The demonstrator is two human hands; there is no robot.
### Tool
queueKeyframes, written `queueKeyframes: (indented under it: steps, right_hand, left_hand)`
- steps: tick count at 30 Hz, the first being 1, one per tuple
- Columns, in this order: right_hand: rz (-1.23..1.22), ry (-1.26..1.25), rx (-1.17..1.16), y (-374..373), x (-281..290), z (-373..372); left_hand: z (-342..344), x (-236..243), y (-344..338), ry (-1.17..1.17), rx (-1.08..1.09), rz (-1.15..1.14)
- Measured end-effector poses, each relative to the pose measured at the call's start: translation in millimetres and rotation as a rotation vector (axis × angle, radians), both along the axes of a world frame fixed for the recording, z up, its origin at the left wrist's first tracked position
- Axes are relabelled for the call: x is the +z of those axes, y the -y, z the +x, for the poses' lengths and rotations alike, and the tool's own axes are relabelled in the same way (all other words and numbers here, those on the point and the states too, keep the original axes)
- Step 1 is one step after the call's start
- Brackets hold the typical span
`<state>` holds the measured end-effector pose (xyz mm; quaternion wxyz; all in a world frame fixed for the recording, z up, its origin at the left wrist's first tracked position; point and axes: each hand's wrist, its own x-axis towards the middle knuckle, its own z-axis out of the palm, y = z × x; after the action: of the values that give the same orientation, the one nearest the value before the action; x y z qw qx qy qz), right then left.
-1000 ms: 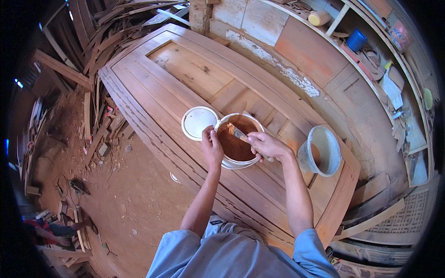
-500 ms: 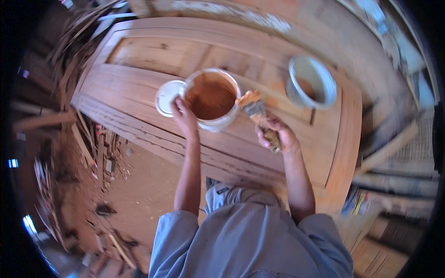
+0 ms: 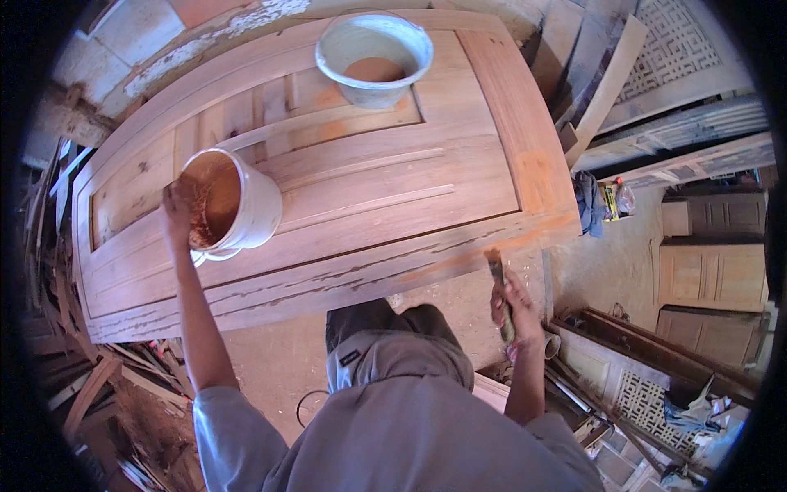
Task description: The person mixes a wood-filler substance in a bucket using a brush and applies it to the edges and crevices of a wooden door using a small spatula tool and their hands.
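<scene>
Brushing edge: right hand [image 3: 515,316] closed around the brush [image 3: 498,283], bristles on the near edge of the door [image 3: 410,205].
Brush axis: roughly upright in view, tip pointing away from the person.
Bucket: white bucket [image 3: 234,205] of brown stain, tilted, left hand [image 3: 175,215] gripping its rim.
Nearer hand: right.
Surface: door lies flat; second bucket [image 3: 373,57] at the far end.
Room: timber scraps, dirt floor [image 3: 279,361].

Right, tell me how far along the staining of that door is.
Done: only the near edge and right corner of the door show darker orange stain. In hand: right hand runs the brush on that edge; left hand grips the white bucket. Left: the pale panels.
</scene>
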<state>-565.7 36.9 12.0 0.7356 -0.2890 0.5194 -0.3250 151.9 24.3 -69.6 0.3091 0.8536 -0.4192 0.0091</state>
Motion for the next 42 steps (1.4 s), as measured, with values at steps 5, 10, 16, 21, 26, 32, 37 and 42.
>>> queueKeyframes:
  steps: [5, 10, 16, 21, 26, 32, 37, 42]
  right_hand:
    - [0.078, 0.108, -0.165, -52.8, -27.8, 6.6]
    - [-0.102, -0.277, 0.128, -69.2, -45.5, 47.0]
    - [-0.567, -1.171, 0.545, -32.2, -62.2, 88.5]
    - [-0.529, -1.301, 0.624, -28.5, -64.8, 108.1]
    - [-0.474, -1.292, 0.647, -28.5, -70.6, 108.1]
    - [-0.529, -1.251, 0.652, -24.7, -66.1, 112.7]
    - [-0.504, -1.268, 0.683, -34.4, -69.8, 117.7]
    - [-0.565, -1.231, 0.65, -39.7, -72.4, 130.3]
  left_hand:
    - [-2.6, 4.2, 1.7, -0.072, -0.026, -0.034]
    - [-13.4, 23.3, -3.8, -0.105, 0.021, -0.102]
    - [-17.4, 31.7, -0.9, -0.027, 0.054, -0.042]
    - [-2.1, 21.6, -3.4, -0.065, 0.042, -0.067]
    - [-11.9, 24.5, 6.4, -0.104, 0.069, -0.013]
    - [-0.9, 18.2, 0.0, -0.062, 0.037, -0.042]
    - [-10.0, 19.8, 6.3, -0.071, 0.048, -0.022]
    - [-8.8, 20.5, 5.4, -0.063, 0.083, 0.006]
